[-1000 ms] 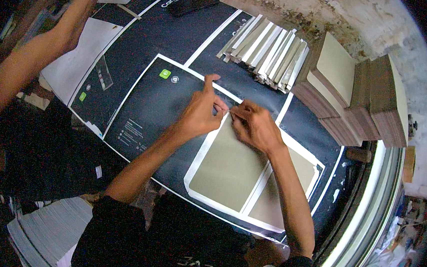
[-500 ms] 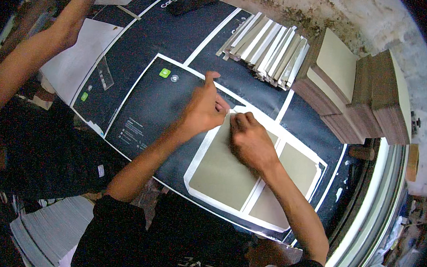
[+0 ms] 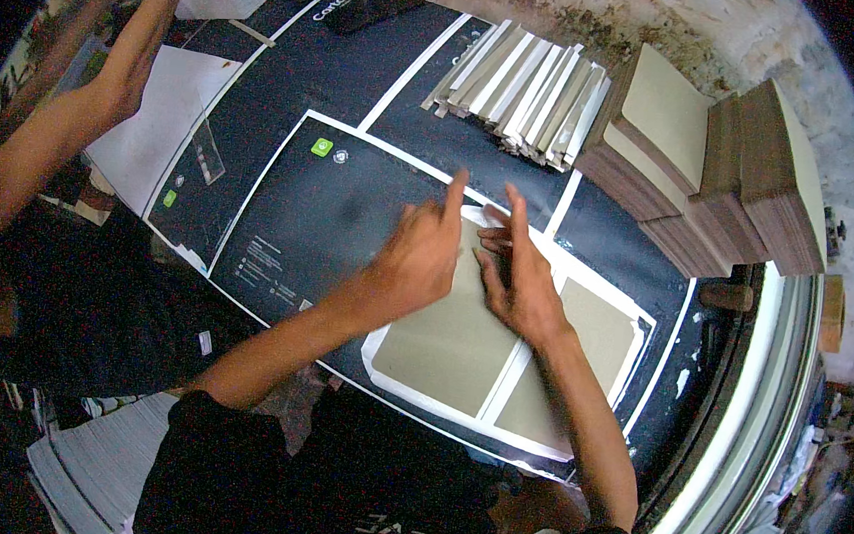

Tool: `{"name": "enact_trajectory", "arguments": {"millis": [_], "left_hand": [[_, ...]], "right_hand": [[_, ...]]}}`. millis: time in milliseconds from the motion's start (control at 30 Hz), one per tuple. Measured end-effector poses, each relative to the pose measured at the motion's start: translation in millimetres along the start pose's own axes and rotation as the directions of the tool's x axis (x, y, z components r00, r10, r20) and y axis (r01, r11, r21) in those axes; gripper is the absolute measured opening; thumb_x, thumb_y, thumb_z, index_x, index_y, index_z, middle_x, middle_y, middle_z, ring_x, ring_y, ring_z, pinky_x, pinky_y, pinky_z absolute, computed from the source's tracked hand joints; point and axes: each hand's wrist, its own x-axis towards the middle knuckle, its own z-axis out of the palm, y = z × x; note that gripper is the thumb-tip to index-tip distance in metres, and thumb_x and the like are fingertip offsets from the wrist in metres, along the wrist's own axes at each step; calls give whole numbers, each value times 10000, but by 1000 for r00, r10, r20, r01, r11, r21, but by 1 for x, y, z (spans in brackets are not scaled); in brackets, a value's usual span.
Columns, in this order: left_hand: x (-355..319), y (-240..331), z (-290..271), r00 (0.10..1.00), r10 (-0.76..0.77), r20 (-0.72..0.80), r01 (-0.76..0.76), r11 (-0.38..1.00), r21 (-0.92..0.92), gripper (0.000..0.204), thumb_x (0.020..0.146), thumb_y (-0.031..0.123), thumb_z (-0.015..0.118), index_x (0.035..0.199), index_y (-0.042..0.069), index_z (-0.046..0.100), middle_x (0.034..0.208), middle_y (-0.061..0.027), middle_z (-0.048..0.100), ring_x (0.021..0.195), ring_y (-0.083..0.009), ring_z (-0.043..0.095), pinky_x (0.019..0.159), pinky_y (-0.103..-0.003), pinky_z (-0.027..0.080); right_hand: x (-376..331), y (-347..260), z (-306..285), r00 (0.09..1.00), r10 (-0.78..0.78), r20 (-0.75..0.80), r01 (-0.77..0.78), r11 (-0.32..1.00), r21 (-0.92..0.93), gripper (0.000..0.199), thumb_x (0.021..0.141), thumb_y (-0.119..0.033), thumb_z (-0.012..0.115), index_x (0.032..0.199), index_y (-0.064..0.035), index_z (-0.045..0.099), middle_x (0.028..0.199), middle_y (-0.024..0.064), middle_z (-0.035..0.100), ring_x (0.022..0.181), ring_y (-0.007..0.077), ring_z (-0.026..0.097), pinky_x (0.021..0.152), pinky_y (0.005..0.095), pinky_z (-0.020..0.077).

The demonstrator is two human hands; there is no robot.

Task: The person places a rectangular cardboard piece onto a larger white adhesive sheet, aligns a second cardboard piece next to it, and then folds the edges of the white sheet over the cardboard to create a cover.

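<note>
Two grey-beige board panels, a wide one (image 3: 431,338) and a narrower one (image 3: 597,336), lie side by side on a white-bordered sheet. A white strip (image 3: 506,379) separates them, and white edging shows around them. Over the far left corner of the wide panel, my left hand (image 3: 428,252) has one finger stretched out; its other fingers are partly hidden. My right hand (image 3: 525,290) is just beside it above the same panel, fingers apart and slightly blurred, holding nothing I can see. The dark printed sheet (image 3: 320,228) extends to the left beneath my left forearm.
Behind the panels lies a pile of narrow board strips (image 3: 526,89). Stacks of cut boards (image 3: 658,135) stand at the back right, near a wooden handle (image 3: 726,296). Another person's arm (image 3: 77,119) reaches over the left side, beside a white sheet (image 3: 158,110).
Both hands have come off the panel's far corner edge. My right hand has opened its curled fingers, and my left hand has shifted right and nearer. The other person's arm has moved slightly.
</note>
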Motion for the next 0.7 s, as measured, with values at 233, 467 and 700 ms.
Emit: {"name": "enact_trajectory", "arguments": {"millis": [233,467,700], "left_hand": [[-41,2,25,994,48,-100,-35,992,123,1036,796,332,847,1545,-9,219,1225,-185,629,1084,-379,592,999,-513,344],[-43,-3,15,970,-96,-222,70,990,-121,1056,710,330,904,1503,8,285,1393,-119,555,1229,-288,514,981,-514,290],[-34,-11,9,979,8,-202,-7,1000,4,1057,722,347,889,1520,-5,290,1500,-161,442,1313,-324,415,987,-517,301]], "right_hand": [[20,-9,-10,982,-142,127,167,961,-219,1060,728,160,592,1616,-28,44,1655,249,168,1468,392,357,1211,478,292],[23,-7,1,941,-74,331,225,865,-448,1027,806,110,604,1626,-73,13,1682,245,106,1483,395,339,1184,518,314],[20,-3,8,944,-224,240,315,827,-465,985,842,29,639,1614,-35,31,1678,239,152,1492,311,358,1183,521,306]]}}
